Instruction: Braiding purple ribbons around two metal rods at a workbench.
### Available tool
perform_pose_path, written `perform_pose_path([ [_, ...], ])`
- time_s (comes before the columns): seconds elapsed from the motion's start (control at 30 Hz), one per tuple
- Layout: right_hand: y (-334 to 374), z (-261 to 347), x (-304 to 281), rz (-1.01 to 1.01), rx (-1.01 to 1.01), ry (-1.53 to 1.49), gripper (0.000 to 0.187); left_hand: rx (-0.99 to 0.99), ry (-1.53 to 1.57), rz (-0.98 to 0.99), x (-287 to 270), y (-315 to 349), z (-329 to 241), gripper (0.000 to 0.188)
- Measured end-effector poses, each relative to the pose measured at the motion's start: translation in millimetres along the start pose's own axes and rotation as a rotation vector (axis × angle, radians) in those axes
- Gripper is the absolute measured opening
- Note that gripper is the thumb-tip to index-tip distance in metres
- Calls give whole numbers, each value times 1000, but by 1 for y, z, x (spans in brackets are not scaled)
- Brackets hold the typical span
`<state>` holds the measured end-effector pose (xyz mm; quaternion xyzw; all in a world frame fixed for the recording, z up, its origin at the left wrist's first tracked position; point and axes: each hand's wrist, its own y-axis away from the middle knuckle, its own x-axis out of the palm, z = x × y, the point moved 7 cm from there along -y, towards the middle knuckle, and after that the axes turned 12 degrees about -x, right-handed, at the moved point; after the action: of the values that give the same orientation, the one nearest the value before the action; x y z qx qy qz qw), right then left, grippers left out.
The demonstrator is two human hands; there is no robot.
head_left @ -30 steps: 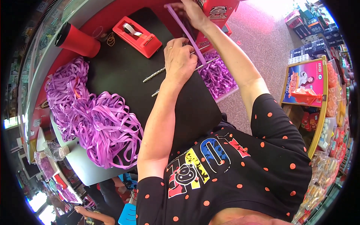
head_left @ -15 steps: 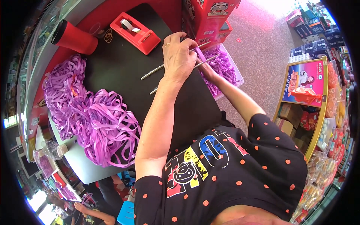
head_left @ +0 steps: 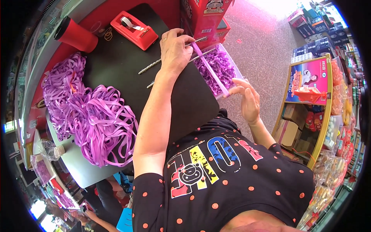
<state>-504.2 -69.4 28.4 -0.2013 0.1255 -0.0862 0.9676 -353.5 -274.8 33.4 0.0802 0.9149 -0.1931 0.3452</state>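
Note:
Over two thin metal rods (head_left: 150, 66), at the far edge of the black tabletop, my left hand (head_left: 176, 53) is closed with its fingertips at the upper end of a purple ribbon (head_left: 210, 71). Whether it also grips a rod is hidden. The ribbon runs taut, down and to the right, to my right hand (head_left: 250, 102), whose fingertips pinch its lower end. Beneath the ribbon stands a clear plastic bin (head_left: 237, 69) with many small purple ribbon pieces (head_left: 218, 67). A large loose heap of purple ribbon (head_left: 102, 120) lies left of my left forearm.
A red tape dispenser (head_left: 135, 31) and a red tumbler (head_left: 77, 34) stand at the back of the black tabletop (head_left: 116, 65). Red boxes (head_left: 205, 19) rise behind the bin. Shelves with goods (head_left: 305, 116) line the right. Another person's arm (head_left: 98, 220) shows at lower left.
My right hand has moved toward me and to the right, away from my left hand, drawing the purple ribbon out long. My left hand stays at the rods; the whole view has shifted slightly.

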Motion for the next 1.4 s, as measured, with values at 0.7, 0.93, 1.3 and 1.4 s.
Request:
perform_pose_path([
  [0.7,-212,-129,67,296,-36,-219,52,-57,12,6,-2,-3,-1,12],
  [0.93,-107,-124,60,213,171,-98,49,-53,-2,5,-2,-3,1,15],
  [1.3,-69,-32,48,89,265,-131,25,-767,1135,214,-3,4,-2,22],
  [1.4,-77,-30,45,107,273,-105,27,-958,1271,438,14,41,-13,17],
])
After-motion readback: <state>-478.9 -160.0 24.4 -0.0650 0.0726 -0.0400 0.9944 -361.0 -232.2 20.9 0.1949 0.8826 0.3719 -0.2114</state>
